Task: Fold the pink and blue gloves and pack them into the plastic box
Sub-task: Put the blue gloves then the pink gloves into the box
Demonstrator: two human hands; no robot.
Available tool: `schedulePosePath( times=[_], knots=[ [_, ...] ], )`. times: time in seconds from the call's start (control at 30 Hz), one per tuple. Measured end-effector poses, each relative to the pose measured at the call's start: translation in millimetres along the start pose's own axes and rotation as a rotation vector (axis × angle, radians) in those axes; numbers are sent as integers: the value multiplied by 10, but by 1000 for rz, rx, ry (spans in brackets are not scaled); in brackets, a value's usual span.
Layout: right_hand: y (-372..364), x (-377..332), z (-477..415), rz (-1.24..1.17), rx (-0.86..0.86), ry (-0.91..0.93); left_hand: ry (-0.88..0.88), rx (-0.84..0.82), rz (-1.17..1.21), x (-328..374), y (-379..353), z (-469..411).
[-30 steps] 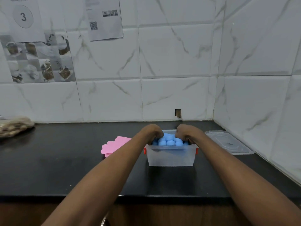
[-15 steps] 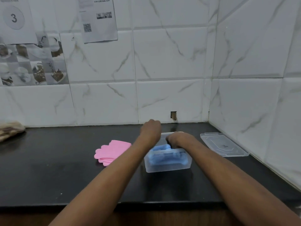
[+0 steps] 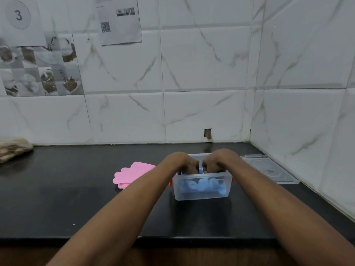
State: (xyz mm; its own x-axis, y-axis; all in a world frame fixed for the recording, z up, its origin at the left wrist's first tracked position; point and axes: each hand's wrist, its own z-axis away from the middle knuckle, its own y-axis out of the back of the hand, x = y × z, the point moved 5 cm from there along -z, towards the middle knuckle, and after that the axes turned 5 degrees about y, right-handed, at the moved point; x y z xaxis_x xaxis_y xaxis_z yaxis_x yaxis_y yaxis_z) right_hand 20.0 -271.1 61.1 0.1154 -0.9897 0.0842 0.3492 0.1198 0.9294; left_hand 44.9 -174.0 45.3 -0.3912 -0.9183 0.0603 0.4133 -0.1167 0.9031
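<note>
A clear plastic box with red side clips stands on the black counter, right of centre. The folded blue gloves lie inside it, visible through the front wall. My left hand and my right hand both reach down into the box from above, fingers curled onto the blue gloves; the fingertips are hidden below the rim. The pink gloves lie flat in a stack on the counter just left of the box, partly behind my left forearm.
The box's clear lid lies flat at the right, close to the side wall. A brownish bundle sits at the far left by the back wall. The counter's front edge runs below my forearms.
The blue gloves have gone from above the rim to deep inside the box. My left hand lifted briefly, then came back down into the box beside my right hand.
</note>
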Motion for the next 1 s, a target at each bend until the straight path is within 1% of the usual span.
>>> schedulePosePath(
  times=[0.03, 0.1, 0.17, 0.23, 0.3, 0.33, 0.37, 0.43, 0.5, 0.63, 0.8, 0.87, 0.97, 1.0],
  knots=[
    [-47, 10, -49, 30, 12, -16, 7, 45, -43, 7, -5, -34],
    [-74, 29, -108, -18, 40, -59, 2, 142, -115, 28, -6, -73],
    [-79, 19, -116, -26, 53, -57, -1, 155, -125, 19, -17, -74],
    [-83, 14, -111, -8, 35, -27, -9, 91, -33, -39, -17, -32],
    [-93, 12, -85, 11, 15, 1, -19, -16, 132, -129, 8, 33],
    [-83, 10, -65, 13, 7, 19, -32, -42, 181, -160, 39, 70],
    [-61, 13, -40, -28, -6, 30, -45, -37, 193, -185, 85, 98],
    [12, 10, 14, -163, -48, 49, -59, 11, 133, -192, 174, 141],
    [82, -15, 62, -271, -92, 70, -48, 16, 82, -175, 193, 163],
    [144, -32, 98, -306, -113, 75, -15, -36, 76, -169, 181, 155],
    [61, -16, 72, -336, -163, 46, 9, -180, 188, -186, 130, 151],
    [14, -22, 53, -273, -135, 35, 7, -244, 223, -204, 132, 174],
    [-60, -60, -18, 21, -56, 30, 7, -298, 302, -251, 161, 187],
    [-92, -76, -57, 82, -47, 28, 14, -306, 314, -255, 166, 181]
  ],
)
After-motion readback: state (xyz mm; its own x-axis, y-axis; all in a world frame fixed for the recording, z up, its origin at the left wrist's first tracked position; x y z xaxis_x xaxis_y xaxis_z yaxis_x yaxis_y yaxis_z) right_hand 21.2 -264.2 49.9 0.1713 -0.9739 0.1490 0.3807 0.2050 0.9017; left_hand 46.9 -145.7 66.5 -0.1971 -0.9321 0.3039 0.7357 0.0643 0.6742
